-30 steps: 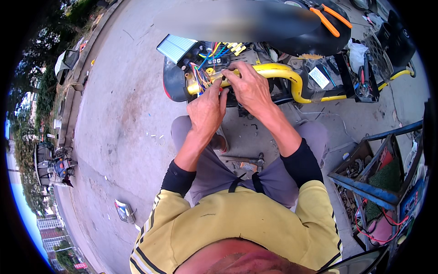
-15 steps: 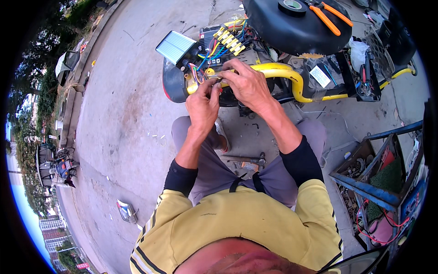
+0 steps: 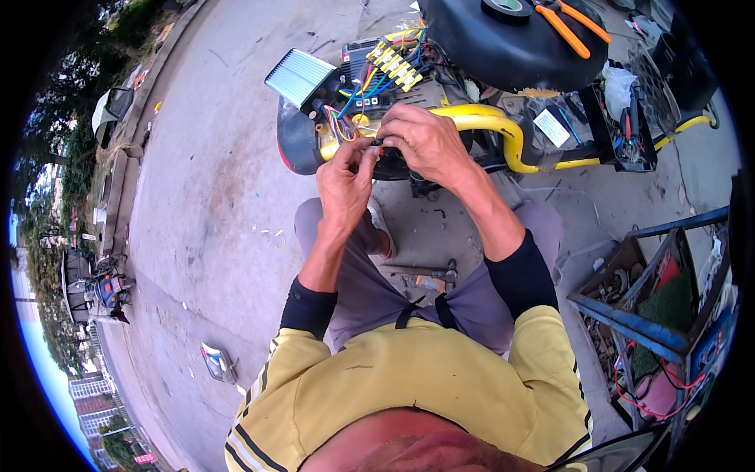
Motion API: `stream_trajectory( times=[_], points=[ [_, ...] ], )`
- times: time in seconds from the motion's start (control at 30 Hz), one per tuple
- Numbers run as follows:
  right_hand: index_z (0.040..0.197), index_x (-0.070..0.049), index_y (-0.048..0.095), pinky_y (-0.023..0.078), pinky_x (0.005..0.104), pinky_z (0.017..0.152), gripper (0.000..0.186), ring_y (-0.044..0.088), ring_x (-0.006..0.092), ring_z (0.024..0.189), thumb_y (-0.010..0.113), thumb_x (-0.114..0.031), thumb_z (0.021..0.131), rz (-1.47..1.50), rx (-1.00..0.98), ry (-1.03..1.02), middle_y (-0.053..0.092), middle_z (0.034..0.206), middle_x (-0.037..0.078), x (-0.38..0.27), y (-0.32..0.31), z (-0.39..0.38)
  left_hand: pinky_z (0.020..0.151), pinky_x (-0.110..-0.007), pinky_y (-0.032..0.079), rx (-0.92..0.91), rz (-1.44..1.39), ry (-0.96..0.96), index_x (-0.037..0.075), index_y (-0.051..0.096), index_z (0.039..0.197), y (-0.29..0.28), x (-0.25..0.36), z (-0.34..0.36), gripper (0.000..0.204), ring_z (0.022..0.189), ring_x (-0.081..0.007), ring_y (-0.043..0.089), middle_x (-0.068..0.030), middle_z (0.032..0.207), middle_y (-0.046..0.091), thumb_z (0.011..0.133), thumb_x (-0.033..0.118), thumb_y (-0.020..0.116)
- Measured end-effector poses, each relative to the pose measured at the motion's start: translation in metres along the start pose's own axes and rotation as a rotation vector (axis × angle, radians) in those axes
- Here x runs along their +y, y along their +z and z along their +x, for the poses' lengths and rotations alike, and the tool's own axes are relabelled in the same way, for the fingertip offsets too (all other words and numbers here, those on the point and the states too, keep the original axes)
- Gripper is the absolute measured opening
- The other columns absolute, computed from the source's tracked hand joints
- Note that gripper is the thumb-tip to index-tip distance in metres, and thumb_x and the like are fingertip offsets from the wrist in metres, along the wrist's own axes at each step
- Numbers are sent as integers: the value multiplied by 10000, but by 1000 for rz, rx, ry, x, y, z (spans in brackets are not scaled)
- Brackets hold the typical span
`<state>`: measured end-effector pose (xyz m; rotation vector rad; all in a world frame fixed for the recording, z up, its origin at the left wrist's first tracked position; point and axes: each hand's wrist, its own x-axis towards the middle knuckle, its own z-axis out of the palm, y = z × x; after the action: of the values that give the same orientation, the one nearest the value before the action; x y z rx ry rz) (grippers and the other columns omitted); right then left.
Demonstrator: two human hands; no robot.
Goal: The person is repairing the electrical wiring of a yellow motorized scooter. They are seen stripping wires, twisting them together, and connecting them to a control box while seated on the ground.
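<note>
My left hand (image 3: 346, 179) and my right hand (image 3: 422, 144) meet fingertip to fingertip in front of a yellow vehicle frame tube (image 3: 474, 118). Both pinch a small dark piece (image 3: 377, 143) with a bit of red by it, too small to name. Coloured wires (image 3: 338, 122) run from beside the left fingers toward a silver finned controller box (image 3: 300, 77). Behind the hands, a yellow terminal block (image 3: 395, 66) sits among blue, red and yellow wires.
On the black seat (image 3: 503, 55) lie orange-handled pliers (image 3: 568, 30) and a roll of black tape (image 3: 506, 10). A hammer (image 3: 451, 274) is on the ground between my legs. To the right stands a blue metal rack (image 3: 629, 321) full of scrap and tools.
Both hands stay together in nearly the same place, with the fingers slightly shifted around the small piece. The view has moved a little.
</note>
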<state>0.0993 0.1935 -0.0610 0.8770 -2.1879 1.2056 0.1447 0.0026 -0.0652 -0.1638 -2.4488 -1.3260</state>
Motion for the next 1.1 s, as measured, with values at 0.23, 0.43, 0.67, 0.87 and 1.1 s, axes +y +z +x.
stream_trajectory(
  times=[0.23,0.43,0.67,0.87,1.1],
  points=[
    [912,-45,729,554,425,760,59,695,309,937,715,-75,864,-19,-26,19,699,992,50,1,0,3,549,-313,477,-17,44,30,-2,700,1051,-3,5,1,142,547,-130,597,-81,646,645,960,95,749],
    [914,-46,739,551,430,754,60,703,305,916,712,-84,876,-26,-14,41,707,983,41,-2,-1,5,560,-300,494,-19,107,62,-7,687,1046,-3,2,2,112,561,-119,618,-79,676,684,974,69,726],
    [902,-39,735,535,438,734,60,703,310,906,717,-88,873,12,-68,56,704,967,42,-1,-6,8,555,-238,462,-69,35,46,-36,671,1063,-6,7,3,132,601,-50,592,-25,675,679,1009,78,711],
    [896,-39,733,531,431,727,66,704,306,900,719,-99,872,35,-75,55,705,965,38,1,-5,8,547,-243,469,-54,23,13,-28,665,1035,-6,4,1,136,586,-49,609,-39,663,690,975,78,727],
    [898,-44,738,534,431,726,77,706,305,883,727,-118,878,32,-86,58,715,975,24,2,-6,9,545,-245,475,-78,-4,28,-22,657,1006,-9,9,5,142,567,-51,614,-48,648,694,950,79,740]
  ],
)
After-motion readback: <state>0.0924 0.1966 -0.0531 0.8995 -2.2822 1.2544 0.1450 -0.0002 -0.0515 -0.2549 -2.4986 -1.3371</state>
